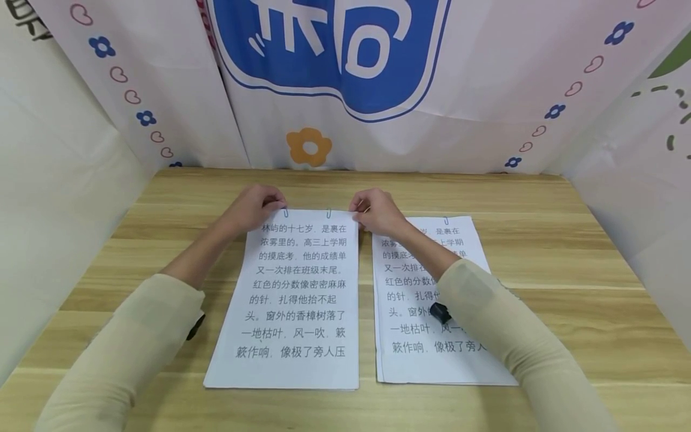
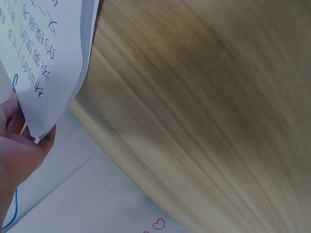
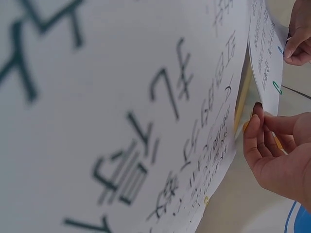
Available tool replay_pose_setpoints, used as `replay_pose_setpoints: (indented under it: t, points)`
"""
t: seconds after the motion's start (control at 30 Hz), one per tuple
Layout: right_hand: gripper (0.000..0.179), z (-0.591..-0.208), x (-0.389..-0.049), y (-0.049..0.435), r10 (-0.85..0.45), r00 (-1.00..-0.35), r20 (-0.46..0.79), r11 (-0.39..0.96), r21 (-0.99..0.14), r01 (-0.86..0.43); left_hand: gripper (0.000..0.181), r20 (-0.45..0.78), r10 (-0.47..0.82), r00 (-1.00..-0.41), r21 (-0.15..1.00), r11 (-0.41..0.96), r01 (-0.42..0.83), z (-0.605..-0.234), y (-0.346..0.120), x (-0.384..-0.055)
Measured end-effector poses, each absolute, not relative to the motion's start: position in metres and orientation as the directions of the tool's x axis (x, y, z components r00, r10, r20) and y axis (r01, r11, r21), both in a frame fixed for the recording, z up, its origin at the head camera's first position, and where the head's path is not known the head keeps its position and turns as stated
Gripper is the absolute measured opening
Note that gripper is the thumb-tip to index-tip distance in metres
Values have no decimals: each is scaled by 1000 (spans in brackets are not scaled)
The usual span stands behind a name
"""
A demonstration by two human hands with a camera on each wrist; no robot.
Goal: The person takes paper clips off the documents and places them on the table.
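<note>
A stack of white printed sheets (image 1: 302, 300) lies at the middle left of the table. A blue paper clip (image 3: 280, 50) and a green paper clip (image 3: 277, 88) sit on its top edge. My left hand (image 1: 259, 204) pinches the top left corner, close beside the blue clip; the left wrist view shows that corner lifted and bent. At the top right corner my right hand (image 1: 379, 211) pinches the same stack between thumb and fingers. Under my right forearm lies a second stack of printed sheets (image 1: 421, 366), partly hidden by the sleeve, with a clip (image 1: 445, 221) on its top edge.
Both stacks lie on a wood-grain table (image 1: 178, 396). A white printed cloth (image 1: 453, 144) with blue shapes and an orange flower hangs along the back edge, and white sheets close off both sides. A narrow strip of table separates the stacks.
</note>
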State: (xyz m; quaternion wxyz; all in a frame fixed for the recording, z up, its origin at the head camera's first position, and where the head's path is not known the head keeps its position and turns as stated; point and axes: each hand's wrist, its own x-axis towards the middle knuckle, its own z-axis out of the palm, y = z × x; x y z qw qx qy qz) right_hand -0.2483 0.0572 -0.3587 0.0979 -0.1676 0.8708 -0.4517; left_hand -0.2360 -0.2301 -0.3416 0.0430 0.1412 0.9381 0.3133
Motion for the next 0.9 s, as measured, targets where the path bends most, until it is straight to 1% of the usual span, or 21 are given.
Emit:
replay_pose_setpoints:
  t: [0.2,0.43,0.5,0.9]
  points:
    - [11,-360,-250,57,-370,-929,-12,534,-821,-202,20,14,278,-961,653,725,219,-345,-235,-237]
    - [10,-360,-249,56,-368,-929,-17,536,-821,-197,24,-43,224,-974,696,706,132,-343,-236,-233]
    - [10,-360,-249,56,-368,-930,-19,537,-821,-195,24,-45,218,-975,698,705,125,-342,-236,-232]
    - [10,-360,-250,55,-367,-930,-20,538,-820,-195,18,13,260,-965,656,726,204,-345,-237,-234]
